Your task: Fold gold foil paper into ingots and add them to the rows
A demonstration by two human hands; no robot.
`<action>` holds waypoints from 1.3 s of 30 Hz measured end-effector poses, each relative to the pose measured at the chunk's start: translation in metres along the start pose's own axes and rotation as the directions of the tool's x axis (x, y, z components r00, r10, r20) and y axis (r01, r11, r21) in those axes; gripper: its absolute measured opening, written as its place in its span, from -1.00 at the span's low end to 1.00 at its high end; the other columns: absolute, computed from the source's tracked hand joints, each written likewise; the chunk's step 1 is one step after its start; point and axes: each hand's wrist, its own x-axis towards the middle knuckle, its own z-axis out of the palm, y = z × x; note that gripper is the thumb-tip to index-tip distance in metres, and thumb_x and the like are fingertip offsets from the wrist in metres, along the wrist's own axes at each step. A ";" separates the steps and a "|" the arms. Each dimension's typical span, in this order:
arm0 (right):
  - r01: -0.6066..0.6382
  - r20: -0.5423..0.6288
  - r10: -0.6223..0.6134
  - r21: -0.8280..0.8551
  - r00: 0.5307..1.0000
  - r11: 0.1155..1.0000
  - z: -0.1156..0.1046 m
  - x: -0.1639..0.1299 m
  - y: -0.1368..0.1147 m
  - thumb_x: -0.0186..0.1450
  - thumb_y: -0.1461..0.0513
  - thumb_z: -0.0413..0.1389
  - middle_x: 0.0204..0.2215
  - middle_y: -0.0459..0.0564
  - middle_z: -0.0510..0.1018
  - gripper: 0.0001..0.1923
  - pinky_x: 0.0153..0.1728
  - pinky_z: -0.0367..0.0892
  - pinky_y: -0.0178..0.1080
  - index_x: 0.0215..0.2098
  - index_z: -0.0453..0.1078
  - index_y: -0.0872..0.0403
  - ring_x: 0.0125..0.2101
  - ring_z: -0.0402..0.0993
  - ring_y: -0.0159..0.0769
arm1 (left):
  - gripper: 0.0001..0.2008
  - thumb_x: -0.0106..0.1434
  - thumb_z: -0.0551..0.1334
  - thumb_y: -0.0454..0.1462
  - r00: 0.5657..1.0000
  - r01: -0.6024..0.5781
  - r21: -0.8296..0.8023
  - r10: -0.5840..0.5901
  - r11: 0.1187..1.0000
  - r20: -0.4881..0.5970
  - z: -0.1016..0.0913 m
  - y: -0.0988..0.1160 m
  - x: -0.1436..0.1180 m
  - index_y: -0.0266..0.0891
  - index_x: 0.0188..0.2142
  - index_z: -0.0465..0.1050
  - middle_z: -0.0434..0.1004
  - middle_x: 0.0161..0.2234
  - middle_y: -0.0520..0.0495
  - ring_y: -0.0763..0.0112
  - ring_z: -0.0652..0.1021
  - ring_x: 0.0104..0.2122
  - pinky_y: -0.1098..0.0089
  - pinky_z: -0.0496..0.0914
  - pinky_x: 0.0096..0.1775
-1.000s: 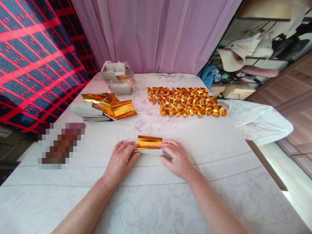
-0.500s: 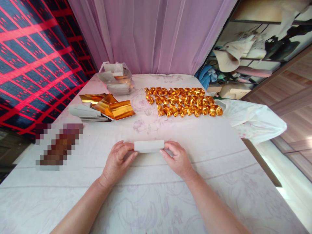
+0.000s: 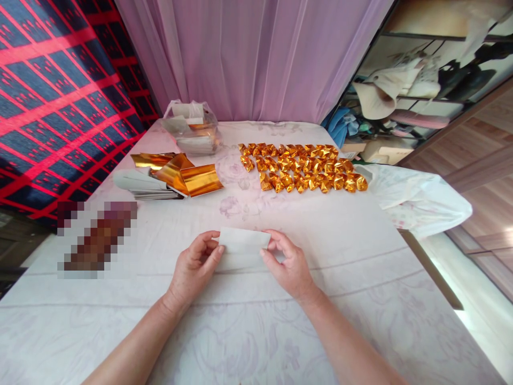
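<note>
A small rectangle of paper point(image 3: 244, 240), its pale side toward me, is held between my two hands just above the table. My left hand point(image 3: 197, 262) pinches its left end between thumb and fingers. At the right end, the thumb and fingers of my right hand point(image 3: 289, 263) grip the other edge. Beyond my hands lie several folded gold foil pieces point(image 3: 298, 166) in rows. To the far left is a fanned stack of paper sheets point(image 3: 150, 187), and gold foil sheets point(image 3: 200, 181) lie on it, shiny side up.
A clear plastic bag point(image 3: 190, 131) with more sheets stands at the table's back left. A white plastic bag point(image 3: 425, 198) hangs by the right edge. A blurred-out patch point(image 3: 100, 238) covers something at left. Shelves point(image 3: 417, 96) hold assorted items; a purple curtain point(image 3: 256, 59) hangs behind.
The paper, which looked like a narrow curled or folded strip, now shows as a flatter, slightly tilted face. Both hands still hold its ends, with the thumbs shifted slightly.
</note>
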 end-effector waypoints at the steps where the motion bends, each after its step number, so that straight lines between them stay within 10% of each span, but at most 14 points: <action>1: -0.010 -0.019 0.010 0.000 1.000 1.000 0.001 0.000 0.001 0.25 0.22 0.09 -0.45 -0.11 0.55 -0.67 -0.25 0.43 -0.26 0.00 0.36 -0.02 -0.36 0.54 -0.29 | -0.71 0.29 0.19 -0.15 1.000 0.011 -0.023 -0.010 1.000 0.011 0.000 -0.001 0.000 -0.15 -0.02 0.32 0.45 -0.46 0.09 0.52 0.45 -0.51 0.52 0.35 -0.46; 10: -0.079 -0.051 0.085 0.098 0.995 0.992 0.005 -0.001 -0.004 0.25 0.22 0.08 -0.49 -0.16 0.52 -0.71 -0.35 0.39 -0.33 -0.04 0.33 -0.01 -0.44 0.51 -0.36 | -0.69 0.25 0.25 -0.13 0.993 0.105 -0.247 -0.088 0.963 0.078 0.002 0.006 -0.001 -0.13 -0.08 0.22 0.56 -0.31 -0.01 0.43 0.58 -0.32 0.43 0.44 -0.29; 30: -0.114 0.034 0.108 0.261 0.994 0.959 0.005 0.000 -0.012 0.21 0.22 0.09 -0.57 -0.18 0.49 -0.89 -0.48 0.36 -0.37 -0.27 0.36 0.02 -0.55 0.45 -0.39 | -0.72 0.19 0.26 -0.06 0.982 0.178 -0.187 -0.162 0.966 0.100 -0.004 0.009 0.016 -0.16 -0.19 0.39 0.46 -0.40 0.07 0.50 0.46 -0.45 0.49 0.35 -0.42; 39: -0.082 0.006 0.083 0.218 0.997 0.972 0.003 0.002 -0.006 0.24 0.19 0.07 -0.55 -0.14 0.56 -0.88 -0.51 0.34 -0.37 -0.26 0.35 0.02 -0.56 0.47 -0.38 | -0.67 0.21 0.17 -0.09 0.934 0.136 0.193 -0.191 0.972 0.302 -0.011 0.018 0.070 -0.18 -0.13 0.54 0.59 -0.36 0.02 0.38 0.52 -0.40 0.45 0.35 -0.41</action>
